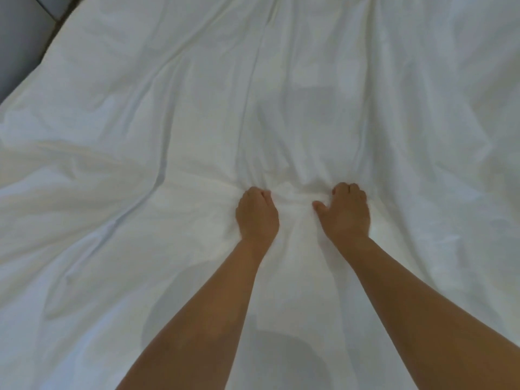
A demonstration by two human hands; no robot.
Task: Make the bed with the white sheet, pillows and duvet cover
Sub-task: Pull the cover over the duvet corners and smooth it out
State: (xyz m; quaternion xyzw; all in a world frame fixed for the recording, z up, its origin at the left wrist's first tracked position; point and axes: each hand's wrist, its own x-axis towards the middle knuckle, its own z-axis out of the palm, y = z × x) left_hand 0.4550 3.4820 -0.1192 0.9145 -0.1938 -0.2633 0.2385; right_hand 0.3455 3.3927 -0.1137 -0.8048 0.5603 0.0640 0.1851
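Note:
A white duvet cover [197,108] fills almost the whole view, spread over the bed with long creases that run toward my hands. My left hand [257,213] lies knuckles-up near the middle, its fingers curled into a bunch of the fabric. A short way to its right, my right hand [347,209] grips the same bunched fold, with the thumb stretched out toward the left hand. The cloth between the two hands is gathered into a small ridge. Both bare forearms reach in from the bottom edge. No pillows are in view.
A grey floor [19,46] shows at the top left corner, beyond the bed's left edge. Everything else in view is white fabric.

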